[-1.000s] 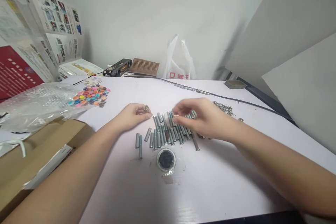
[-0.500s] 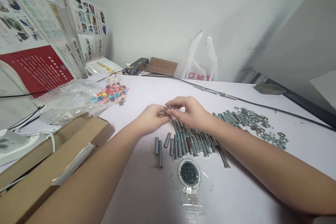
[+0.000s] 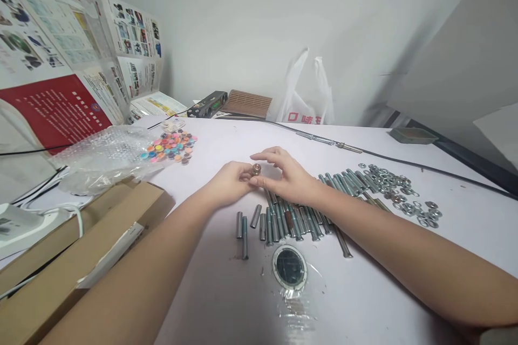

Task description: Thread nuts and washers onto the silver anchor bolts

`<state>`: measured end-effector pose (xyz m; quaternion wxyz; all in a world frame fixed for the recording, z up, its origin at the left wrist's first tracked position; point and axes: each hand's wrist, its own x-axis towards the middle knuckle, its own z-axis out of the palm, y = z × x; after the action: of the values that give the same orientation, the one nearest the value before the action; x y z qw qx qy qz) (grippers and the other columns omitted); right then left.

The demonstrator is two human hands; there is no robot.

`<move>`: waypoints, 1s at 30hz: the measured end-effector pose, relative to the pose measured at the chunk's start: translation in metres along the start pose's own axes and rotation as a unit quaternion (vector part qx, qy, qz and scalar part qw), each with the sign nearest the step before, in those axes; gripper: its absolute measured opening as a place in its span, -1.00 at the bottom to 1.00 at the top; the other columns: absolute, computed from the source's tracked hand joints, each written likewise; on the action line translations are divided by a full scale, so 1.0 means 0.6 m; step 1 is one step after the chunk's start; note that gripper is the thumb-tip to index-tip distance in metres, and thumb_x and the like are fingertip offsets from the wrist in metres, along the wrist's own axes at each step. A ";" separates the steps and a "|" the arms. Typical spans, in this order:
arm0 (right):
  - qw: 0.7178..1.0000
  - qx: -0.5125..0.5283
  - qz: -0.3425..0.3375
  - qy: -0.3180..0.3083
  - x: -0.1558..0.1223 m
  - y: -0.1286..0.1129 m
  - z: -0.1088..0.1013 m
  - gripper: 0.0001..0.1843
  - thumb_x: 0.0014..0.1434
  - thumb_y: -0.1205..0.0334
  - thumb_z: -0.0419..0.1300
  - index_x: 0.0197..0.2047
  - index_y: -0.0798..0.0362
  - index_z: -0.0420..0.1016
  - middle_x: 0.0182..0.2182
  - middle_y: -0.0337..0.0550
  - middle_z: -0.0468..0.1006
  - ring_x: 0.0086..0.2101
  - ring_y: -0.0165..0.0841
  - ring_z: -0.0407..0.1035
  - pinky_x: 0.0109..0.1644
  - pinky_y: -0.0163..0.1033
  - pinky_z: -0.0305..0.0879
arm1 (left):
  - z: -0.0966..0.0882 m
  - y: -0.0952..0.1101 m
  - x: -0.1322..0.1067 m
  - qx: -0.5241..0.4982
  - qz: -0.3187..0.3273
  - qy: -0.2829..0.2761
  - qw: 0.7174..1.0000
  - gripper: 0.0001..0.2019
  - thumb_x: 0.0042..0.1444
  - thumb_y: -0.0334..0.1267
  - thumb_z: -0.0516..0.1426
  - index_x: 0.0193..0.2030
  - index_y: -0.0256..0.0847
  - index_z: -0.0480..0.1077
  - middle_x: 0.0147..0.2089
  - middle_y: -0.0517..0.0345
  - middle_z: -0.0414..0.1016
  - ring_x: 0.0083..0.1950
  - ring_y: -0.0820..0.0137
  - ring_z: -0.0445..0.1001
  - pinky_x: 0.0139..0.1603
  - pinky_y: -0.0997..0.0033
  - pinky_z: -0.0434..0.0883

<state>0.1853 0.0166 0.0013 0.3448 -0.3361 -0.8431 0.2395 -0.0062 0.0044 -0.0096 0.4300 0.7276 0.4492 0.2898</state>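
Observation:
My left hand (image 3: 230, 182) and my right hand (image 3: 285, 175) meet above a white table (image 3: 226, 291). Between their fingertips sits a small brass-coloured nut on a bolt end (image 3: 256, 169), pinched from both sides. Just below the hands lies a row of several steel bolts and sleeves (image 3: 283, 221). To the right spreads a heap of nuts and washers (image 3: 394, 188).
A round black disc wrapped in film (image 3: 290, 268) lies near the front. Coloured round caps (image 3: 172, 146) and bubble wrap (image 3: 101, 153) are at the left, beside a cardboard box (image 3: 68, 248). A cable (image 3: 364, 152), a plastic bag (image 3: 303, 99) and leaflets (image 3: 56, 70) line the back.
My right hand came left from the bolt pile to meet my left hand, and both now pinch the small brass piece. The view shifted, showing the nuts and washers at right.

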 end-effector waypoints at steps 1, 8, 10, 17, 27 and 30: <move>1.000 0.005 -0.005 0.007 -0.001 0.003 0.001 -0.55 0.10 -0.01 0.28 0.03 -0.01 0.51 0.01 -0.01 0.38 0.08 -0.23 0.23 0.19 -0.06 0.14 | 0.000 0.000 0.001 -0.005 -0.001 -0.002 1.000 -0.73 0.08 -0.13 0.16 -0.47 -0.29 0.28 -0.51 0.27 0.24 -0.46 0.53 0.21 -0.45 0.49 0.12; 0.993 0.030 -0.004 0.115 -0.005 0.009 0.007 -0.73 0.25 0.06 0.14 -0.11 0.05 0.49 -0.09 -0.04 0.44 -0.02 -0.29 0.31 0.10 -0.12 0.21 | 0.000 -0.006 0.004 -0.008 -0.025 -0.005 1.000 -0.76 0.08 -0.13 0.19 -0.28 -0.31 0.45 -0.33 0.10 0.49 -0.29 0.38 0.42 -0.25 0.39 0.29; 0.997 0.031 -0.015 0.064 -0.006 0.008 0.008 -0.63 0.29 0.03 0.08 0.06 0.03 0.45 0.05 0.00 0.38 0.10 -0.26 0.22 0.18 -0.08 0.14 | 0.000 -0.006 0.004 -0.016 -0.020 -0.009 1.000 -0.74 0.08 -0.12 0.19 -0.28 -0.32 0.46 -0.32 0.07 0.51 -0.30 0.37 0.43 -0.26 0.39 0.29; 0.975 0.129 0.021 0.179 -0.006 0.000 -0.009 -0.37 0.38 0.02 -0.10 -0.68 0.09 0.27 -0.47 -0.11 0.42 -0.28 -0.37 0.35 -0.05 -0.21 0.20 | -0.002 -0.006 0.004 -0.023 -0.046 0.005 0.999 -0.69 0.00 -0.07 0.25 -0.26 -0.32 0.47 -0.35 0.08 0.51 -0.30 0.38 0.43 -0.25 0.39 0.30; 0.996 0.049 -0.018 0.069 -0.008 0.009 0.010 -0.58 0.36 0.02 -0.04 0.08 0.07 0.46 0.02 -0.02 0.41 0.09 -0.28 0.24 0.24 -0.08 0.10 | -0.002 -0.012 0.005 -0.015 -0.014 0.001 1.000 -0.73 0.04 -0.10 0.21 -0.32 -0.33 0.44 -0.41 0.13 0.43 -0.37 0.43 0.37 -0.35 0.44 0.24; 1.000 -0.020 -0.022 0.007 -0.011 0.012 0.014 -0.59 0.30 0.08 0.05 0.15 0.00 0.43 0.10 0.02 0.29 0.17 -0.21 0.13 0.27 0.00 0.05 | -0.001 -0.003 0.002 -0.005 -0.012 -0.001 1.000 -0.73 0.06 -0.09 0.19 -0.37 -0.33 0.42 -0.47 0.20 0.38 -0.44 0.49 0.31 -0.42 0.49 0.18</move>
<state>0.1854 0.0150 -0.0115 0.3488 -0.3257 -0.8526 0.2129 -0.0067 0.0063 -0.0106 0.4377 0.7204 0.4555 0.2862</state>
